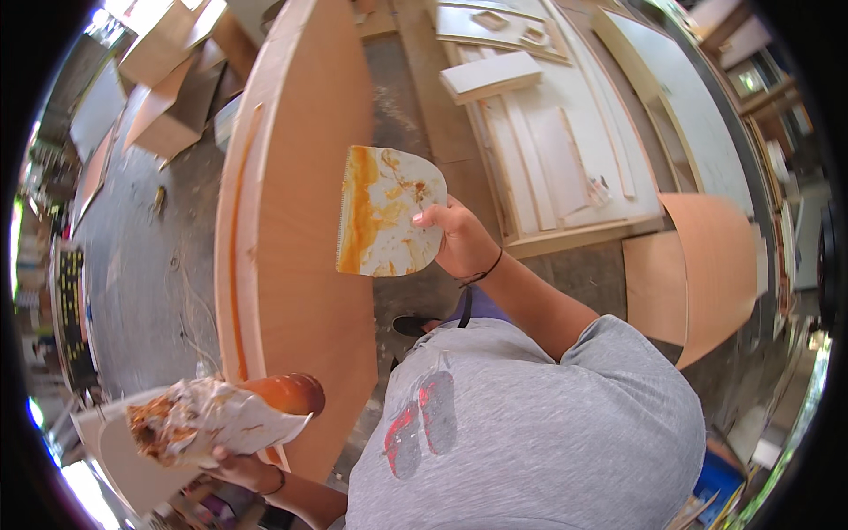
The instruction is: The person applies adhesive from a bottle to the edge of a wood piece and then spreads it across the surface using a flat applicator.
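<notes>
The right hand (455, 237) was closed on the rounded back edge of a notched glue spreader (387, 212), a thin pale plastic sheet streaked with orange-brown adhesive, held up above the long plywood panel (296, 203) with its toothed straight edge turned toward the board. The left hand (243, 468), low at the left of the view, was wrapped round the bottom of a glue container (283, 393), a rounded orange-brown vessel swaddled in crumpled, glue-caked paper or plastic (199, 420); its fingers were mostly hidden beneath the wrapping. A wet orange glue line (237, 265) ran along the panel's left edge.

The spreader looked light and springy, likely to flex under pressure, and its smeared face probably tacky or slick, so the clean curved end where the fingers already sat seemed the sensible place to pinch it. The container appeared heavier and messier; a grip low on the wrapping, clear of the crusted mouth, looked safest. The panel seemed stiff but thin, resting over the workshop floor (132, 238)
</notes>
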### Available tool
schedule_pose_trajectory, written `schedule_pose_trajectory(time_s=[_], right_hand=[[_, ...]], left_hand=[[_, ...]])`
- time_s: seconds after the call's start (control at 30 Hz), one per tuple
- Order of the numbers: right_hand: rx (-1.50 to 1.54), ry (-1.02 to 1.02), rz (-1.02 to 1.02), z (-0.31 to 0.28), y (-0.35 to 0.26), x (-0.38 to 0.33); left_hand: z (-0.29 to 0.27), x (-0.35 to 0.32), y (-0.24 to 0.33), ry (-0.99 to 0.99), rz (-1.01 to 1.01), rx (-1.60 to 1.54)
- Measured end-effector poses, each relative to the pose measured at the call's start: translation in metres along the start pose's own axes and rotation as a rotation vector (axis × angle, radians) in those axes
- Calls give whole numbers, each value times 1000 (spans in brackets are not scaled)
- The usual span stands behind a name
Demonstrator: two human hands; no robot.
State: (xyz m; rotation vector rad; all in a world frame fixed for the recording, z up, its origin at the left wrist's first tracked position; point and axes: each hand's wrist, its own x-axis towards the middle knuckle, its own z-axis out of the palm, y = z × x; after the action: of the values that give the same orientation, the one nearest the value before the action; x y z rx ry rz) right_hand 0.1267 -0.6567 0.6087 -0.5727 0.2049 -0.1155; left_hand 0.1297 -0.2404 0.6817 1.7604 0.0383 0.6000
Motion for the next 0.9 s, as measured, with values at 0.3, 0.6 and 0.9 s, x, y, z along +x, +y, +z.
schedule_pose_trajectory(time_s=[0.3, 0.6, 0.9], right_hand=[[67, 442, -352, -131, -113, -103], [-28, 890, -889, -237, -217, -304], [-41, 1303, -917, -234, -187, -399]], left_hand=[[243, -77, -41, -727, -180, -128], [477, -268, -181, -1021, 48, 141], [629, -406, -254, -1017, -253, 38]])
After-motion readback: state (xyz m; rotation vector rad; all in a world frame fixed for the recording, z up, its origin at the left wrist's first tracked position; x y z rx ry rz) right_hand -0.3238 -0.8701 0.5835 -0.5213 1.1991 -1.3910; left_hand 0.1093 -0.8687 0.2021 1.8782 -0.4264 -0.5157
